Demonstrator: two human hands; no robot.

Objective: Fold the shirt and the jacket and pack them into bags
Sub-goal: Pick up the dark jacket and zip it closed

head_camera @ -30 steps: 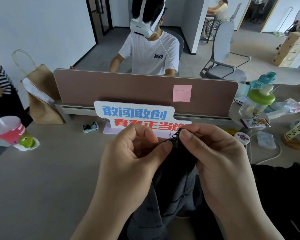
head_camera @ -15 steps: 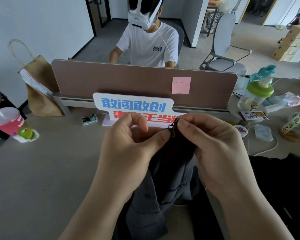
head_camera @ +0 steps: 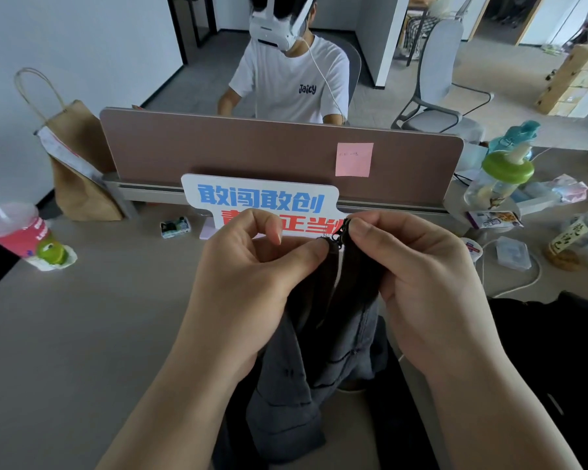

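The left hand [head_camera: 252,293] and the right hand [head_camera: 421,286] each pinch one side of the zipper [head_camera: 338,236] at the top of the dark jacket [head_camera: 319,374], which hangs down just below the fingers. I think the job is near its start: the jacket is not folded yet, and the brown paper bag [head_camera: 78,171] stands far left of the fingers.

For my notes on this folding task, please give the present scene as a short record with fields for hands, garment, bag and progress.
left hand: pinches the jacket edge beside the zipper top
right hand: pinches the zipper slider
jacket: dark, unfolded, raised by both hands above the desk, lower part hanging
paper bag: brown, far left by the divider, untouched
progress: nothing folded or packed yet
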